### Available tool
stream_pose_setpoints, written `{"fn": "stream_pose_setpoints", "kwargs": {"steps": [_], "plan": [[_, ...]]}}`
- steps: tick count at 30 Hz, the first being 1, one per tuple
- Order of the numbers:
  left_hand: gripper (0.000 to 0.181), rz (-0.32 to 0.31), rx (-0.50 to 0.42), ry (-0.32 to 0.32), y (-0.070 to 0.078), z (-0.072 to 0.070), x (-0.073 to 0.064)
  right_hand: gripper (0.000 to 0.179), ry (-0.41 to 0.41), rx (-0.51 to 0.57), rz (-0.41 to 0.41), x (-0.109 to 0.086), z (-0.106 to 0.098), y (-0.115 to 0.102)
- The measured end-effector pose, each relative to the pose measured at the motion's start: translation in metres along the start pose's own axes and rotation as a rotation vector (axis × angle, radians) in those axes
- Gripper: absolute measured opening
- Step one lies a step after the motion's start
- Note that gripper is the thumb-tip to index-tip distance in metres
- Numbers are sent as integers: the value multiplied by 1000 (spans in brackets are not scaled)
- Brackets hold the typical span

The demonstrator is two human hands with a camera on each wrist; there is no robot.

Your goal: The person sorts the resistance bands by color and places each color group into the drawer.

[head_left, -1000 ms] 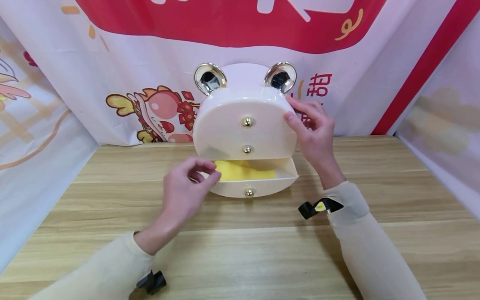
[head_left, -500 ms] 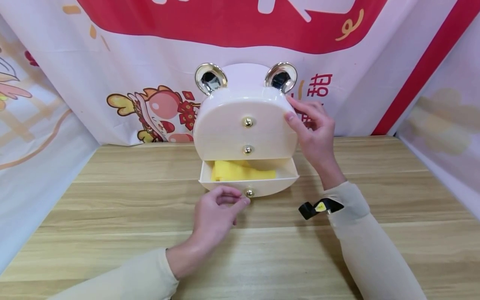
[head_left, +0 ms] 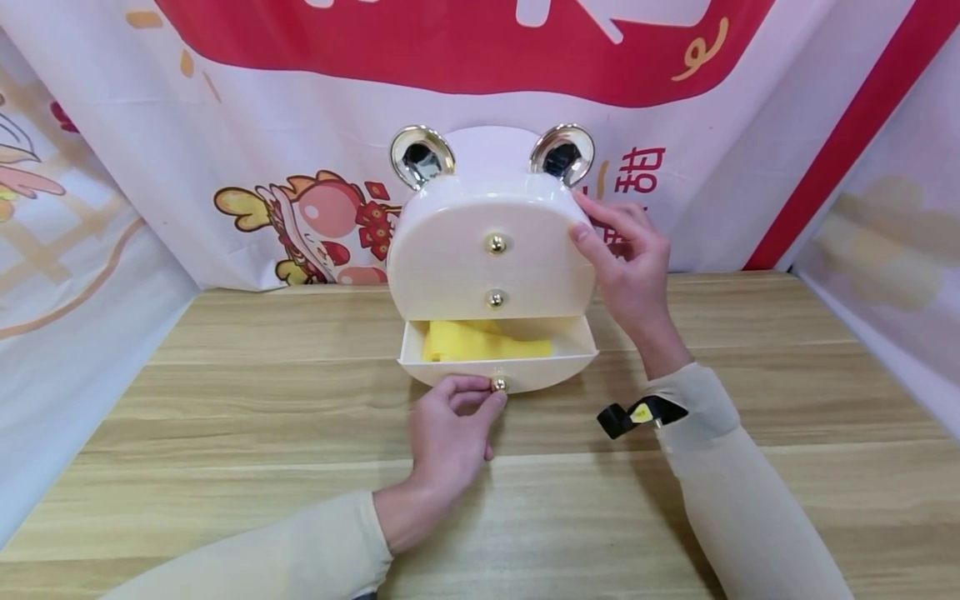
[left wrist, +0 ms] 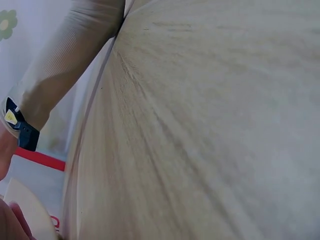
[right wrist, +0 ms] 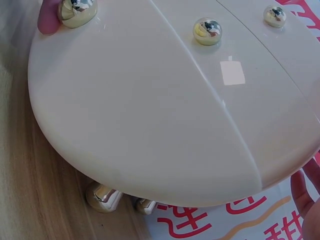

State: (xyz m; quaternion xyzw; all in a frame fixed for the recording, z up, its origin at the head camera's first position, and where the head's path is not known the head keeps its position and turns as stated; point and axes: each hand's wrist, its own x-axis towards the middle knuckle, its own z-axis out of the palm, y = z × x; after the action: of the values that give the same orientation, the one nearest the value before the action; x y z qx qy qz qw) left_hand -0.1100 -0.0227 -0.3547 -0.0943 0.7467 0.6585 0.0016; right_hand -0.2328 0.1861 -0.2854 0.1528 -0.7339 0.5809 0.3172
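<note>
A white storage box (head_left: 442, 258) with two gold-rimmed round ears stands at the back of the table, three drawers down its front. Its bottom drawer (head_left: 551, 375) is pulled out, and a folded yellow cloth (head_left: 480, 342) lies inside. My left hand (head_left: 450, 433) pinches that drawer's gold knob (head_left: 499, 384) between thumb and fingers. In the right wrist view, a fingertip (right wrist: 48, 17) sits against the knob. My right hand (head_left: 633, 267) grips the box's upper right side, thumb on the front face and fingers at the edge behind. The two upper drawers are closed.
The wood-grain table (head_left: 262, 417) extends around the box. A printed red and white cloth (head_left: 315, 100) hangs right behind it, with further printed cloth on both sides. Gold feet (right wrist: 102, 197) show under the box. A black wrist camera (head_left: 637, 415) sits on the right sleeve.
My left hand has left the drawer's left end beside the yellow cloth, moved right and down, and taken hold of the bottom knob. My right hand stays on the box.
</note>
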Motion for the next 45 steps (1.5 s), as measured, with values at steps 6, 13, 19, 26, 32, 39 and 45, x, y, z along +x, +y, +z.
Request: {"fn": "stream_pose_setpoints", "kwargs": {"steps": [6, 13, 19, 26, 32, 39, 45], "plan": [[19, 6, 2, 25, -1, 1, 2, 34, -1, -5, 0, 0, 1, 0], [19, 4, 10, 23, 0, -1, 6, 34, 9, -10, 0, 0, 0, 1], [18, -1, -15, 37, 1, 1, 14, 34, 11, 15, 9, 0, -1, 1], [19, -5, -7, 57, 2, 5, 24, 33, 6, 13, 20, 0, -1, 2], [19, 16, -11, 87, 2, 8, 29, 34, 6, 7, 16, 1, -1, 1], [18, -2, -45, 104, 4, 11, 32, 34, 2, -5, 24, 0, 0, 0], [18, -31, -75, 110, 6, 13, 34, 34, 2, -9, 34, -1, -2, 0]]}}
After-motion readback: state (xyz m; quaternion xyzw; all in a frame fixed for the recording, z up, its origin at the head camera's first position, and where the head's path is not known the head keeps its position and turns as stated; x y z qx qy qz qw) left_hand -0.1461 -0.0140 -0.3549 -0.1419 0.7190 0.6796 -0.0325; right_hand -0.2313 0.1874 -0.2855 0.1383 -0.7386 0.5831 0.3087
